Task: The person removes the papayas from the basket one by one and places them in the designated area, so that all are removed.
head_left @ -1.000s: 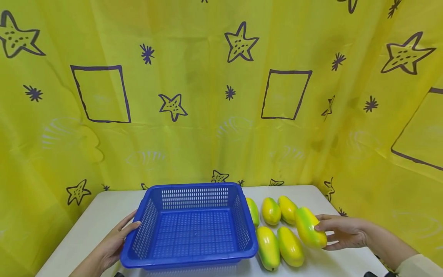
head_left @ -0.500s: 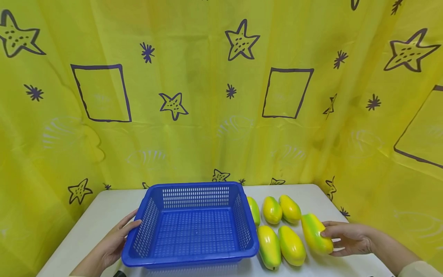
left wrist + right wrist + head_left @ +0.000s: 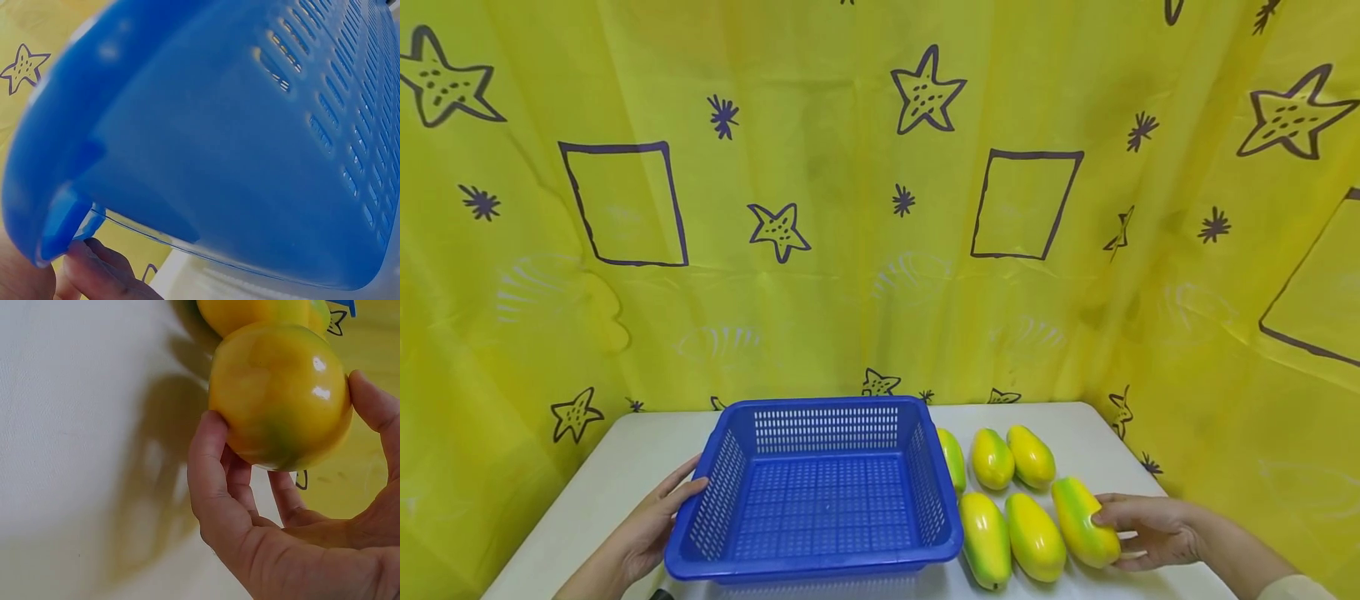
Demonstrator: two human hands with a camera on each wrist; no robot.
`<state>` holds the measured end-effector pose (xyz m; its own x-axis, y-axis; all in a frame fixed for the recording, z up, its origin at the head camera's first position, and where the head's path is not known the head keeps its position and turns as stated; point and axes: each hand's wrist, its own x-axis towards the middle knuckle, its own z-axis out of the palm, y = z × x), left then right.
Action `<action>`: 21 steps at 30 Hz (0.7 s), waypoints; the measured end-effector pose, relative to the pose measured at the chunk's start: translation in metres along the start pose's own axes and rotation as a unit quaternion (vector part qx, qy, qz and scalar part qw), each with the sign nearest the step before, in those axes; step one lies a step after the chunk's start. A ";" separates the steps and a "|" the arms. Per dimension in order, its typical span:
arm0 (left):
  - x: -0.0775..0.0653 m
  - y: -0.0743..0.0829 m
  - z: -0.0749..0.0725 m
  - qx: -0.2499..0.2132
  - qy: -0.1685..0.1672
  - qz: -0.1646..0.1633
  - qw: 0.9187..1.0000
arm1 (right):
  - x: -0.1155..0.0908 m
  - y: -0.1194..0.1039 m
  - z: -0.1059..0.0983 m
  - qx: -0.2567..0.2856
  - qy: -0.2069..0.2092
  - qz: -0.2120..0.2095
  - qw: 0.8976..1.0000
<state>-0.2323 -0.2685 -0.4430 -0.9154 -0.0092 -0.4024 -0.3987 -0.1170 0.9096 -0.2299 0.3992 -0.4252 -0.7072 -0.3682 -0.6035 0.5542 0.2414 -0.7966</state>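
A blue plastic basket [image 3: 820, 508] with slotted walls sits on the white table, and nothing lies inside it. My left hand [image 3: 651, 525] grips its left rim, thumb on top and fingers beneath; the left wrist view shows the fingers [image 3: 103, 272] under the rim [image 3: 37, 187]. At the right, my right hand [image 3: 1153, 529] holds a yellow-green mango [image 3: 1084, 521] between thumb and fingertips. That mango [image 3: 281, 394] is low beside the front mangoes; whether it touches the table cannot be told.
Several more mangoes stand between basket and right hand: two in front, a yellow one [image 3: 1036, 537] and its neighbour [image 3: 985, 542], others behind [image 3: 992, 458]. One mango [image 3: 951, 458] is partly hidden by the basket. A yellow patterned curtain [image 3: 827, 317] surrounds the white table [image 3: 647, 450].
My right hand has moved down and slightly right with the mango, bringing it closer to the table beside the front mangoes. The left hand and basket have stayed in place.
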 end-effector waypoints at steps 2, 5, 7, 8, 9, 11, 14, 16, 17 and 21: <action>0.000 0.000 0.000 -0.002 0.000 0.000 1.000 | 0.002 0.002 0.000 0.001 0.004 0.004 1.000; 0.000 -0.001 0.000 -0.004 0.001 -0.001 1.000 | 0.005 0.004 0.001 0.003 0.014 0.011 1.000; 0.000 -0.001 0.000 -0.006 0.002 -0.001 1.000 | 0.006 0.005 0.001 0.007 0.022 0.016 1.000; 0.000 -0.001 0.001 -0.006 0.002 -0.001 1.000 | 0.007 0.006 0.002 0.008 0.026 0.018 0.999; 0.000 -0.001 0.001 -0.006 0.002 -0.001 1.000 | 0.008 0.006 0.002 0.008 0.029 0.019 0.999; 0.000 -0.001 0.001 -0.007 0.002 0.000 1.000 | 0.009 0.007 0.002 0.010 0.034 0.021 0.999; 0.000 -0.002 0.001 -0.005 0.002 0.001 1.000 | 0.009 0.008 0.001 0.012 0.040 0.023 0.999; 0.000 -0.002 0.001 -0.005 0.002 0.002 1.000 | 0.010 0.008 0.000 0.015 0.041 0.024 0.999; 0.000 -0.002 0.001 -0.005 0.002 0.002 1.000 | 0.010 0.009 0.000 0.016 0.041 0.024 0.999; 0.001 -0.001 0.001 -0.004 0.004 0.003 1.000 | 0.010 0.010 -0.002 0.019 0.035 0.019 0.999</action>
<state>-0.2325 -0.2675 -0.4443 -0.9173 -0.0172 -0.3978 -0.3929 -0.1241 0.9112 -0.2327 0.3993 -0.4393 -0.7131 -0.2951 -0.6359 0.5969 0.2201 -0.7715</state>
